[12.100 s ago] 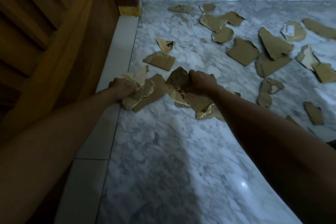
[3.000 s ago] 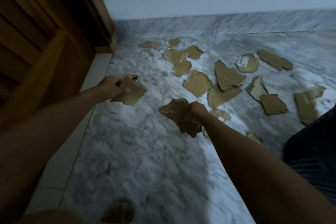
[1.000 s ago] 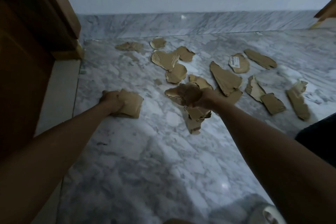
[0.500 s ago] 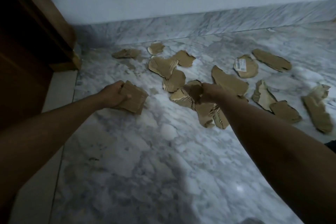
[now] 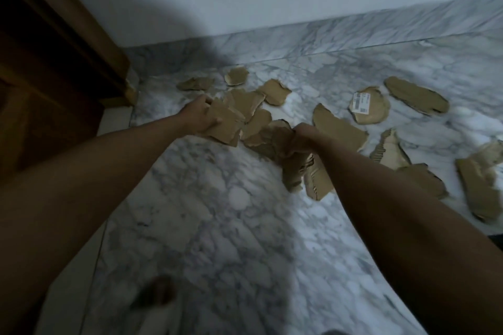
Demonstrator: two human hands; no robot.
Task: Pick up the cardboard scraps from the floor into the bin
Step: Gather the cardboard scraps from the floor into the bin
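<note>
Loose cardboard scraps (image 5: 337, 125) on marble floor (image 5: 217, 226) beside wooden door (image 5: 40, 62).

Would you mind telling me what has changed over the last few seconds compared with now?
Both hands have reached farther into the pile: the left hand, clutching its cardboard stack, now sits against the scraps near the door, and the right hand keeps its crumpled bundle low over the floor. Nothing was let go. The labelled scrap and the long scrap lie as before.
</note>
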